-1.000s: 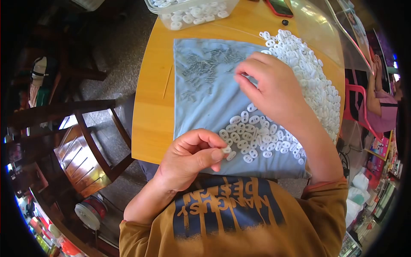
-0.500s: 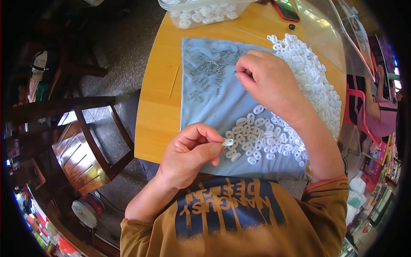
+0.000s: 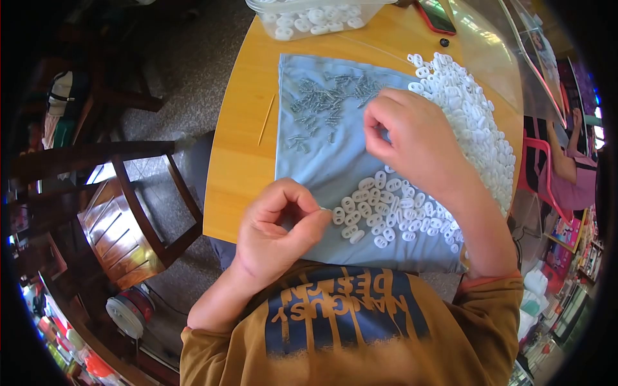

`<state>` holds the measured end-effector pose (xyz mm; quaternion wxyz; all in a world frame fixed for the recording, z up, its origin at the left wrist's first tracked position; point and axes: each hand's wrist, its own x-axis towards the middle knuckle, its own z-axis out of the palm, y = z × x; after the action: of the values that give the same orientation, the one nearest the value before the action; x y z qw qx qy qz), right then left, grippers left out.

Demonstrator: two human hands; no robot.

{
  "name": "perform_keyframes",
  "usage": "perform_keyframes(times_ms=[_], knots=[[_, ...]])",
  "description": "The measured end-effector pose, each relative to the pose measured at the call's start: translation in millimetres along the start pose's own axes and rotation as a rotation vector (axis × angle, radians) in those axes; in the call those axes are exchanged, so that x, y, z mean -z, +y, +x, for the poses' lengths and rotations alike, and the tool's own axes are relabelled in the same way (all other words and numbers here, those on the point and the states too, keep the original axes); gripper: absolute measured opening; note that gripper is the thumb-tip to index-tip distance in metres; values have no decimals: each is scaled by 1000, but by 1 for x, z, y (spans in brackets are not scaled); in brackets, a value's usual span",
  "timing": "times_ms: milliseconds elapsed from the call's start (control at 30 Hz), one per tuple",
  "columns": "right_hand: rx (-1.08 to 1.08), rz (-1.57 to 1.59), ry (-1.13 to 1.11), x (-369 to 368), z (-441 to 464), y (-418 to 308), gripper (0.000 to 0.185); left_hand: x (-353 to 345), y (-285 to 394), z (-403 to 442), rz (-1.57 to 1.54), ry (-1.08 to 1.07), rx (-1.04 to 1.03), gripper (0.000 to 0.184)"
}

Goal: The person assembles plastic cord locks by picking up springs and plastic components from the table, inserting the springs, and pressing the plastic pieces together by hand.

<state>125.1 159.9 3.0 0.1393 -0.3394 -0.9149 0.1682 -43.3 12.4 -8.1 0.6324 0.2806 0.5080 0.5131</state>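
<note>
My left hand (image 3: 277, 225) is closed in a pinch over the near side of the blue cloth (image 3: 309, 177). A pale sliver of a small white plastic piece shows at its fingertips; the rest is hidden. My right hand (image 3: 415, 138) hovers above the cloth, thumb and fingers together, and what they hold is hidden. Small metal springs (image 3: 331, 96) lie scattered beyond it to the left. Between my hands and the cloth's near edge are loose white two-holed oval pieces (image 3: 380, 206). A large heap of white pieces (image 3: 479, 122) rises at the right.
A clear plastic tub (image 3: 309, 29) with white pieces stands at the table's far side. A thin wooden stick (image 3: 266, 120) lies left of the cloth. A red-edged phone (image 3: 436, 17) and a small black knob (image 3: 444, 42) sit far right. Another person (image 3: 576, 174) sits beyond the table.
My right hand has drawn back from the springs, towards my body. The white piece in my left fingers, plainly visible before, is now mostly hidden.
</note>
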Motion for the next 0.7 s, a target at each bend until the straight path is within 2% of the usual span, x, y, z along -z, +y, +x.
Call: perform_keyframes(times_ms=[200, 300, 400, 700], knots=[[90, -57, -29, -1, -2, -3, 11, 11, 3, 12, 858, 107, -479, 16], [100, -50, -34, -7, -2, -3, 10, 17, -3, 21, 1085, 60, -576, 16], [73, -30, -45, -9, -4, -1, 10, 21, -5, 18, 990, 54, -609, 18], [-13, 72, -114, -4, -5, 1, 12, 38, -7, -1, 886, 315, -592, 17]])
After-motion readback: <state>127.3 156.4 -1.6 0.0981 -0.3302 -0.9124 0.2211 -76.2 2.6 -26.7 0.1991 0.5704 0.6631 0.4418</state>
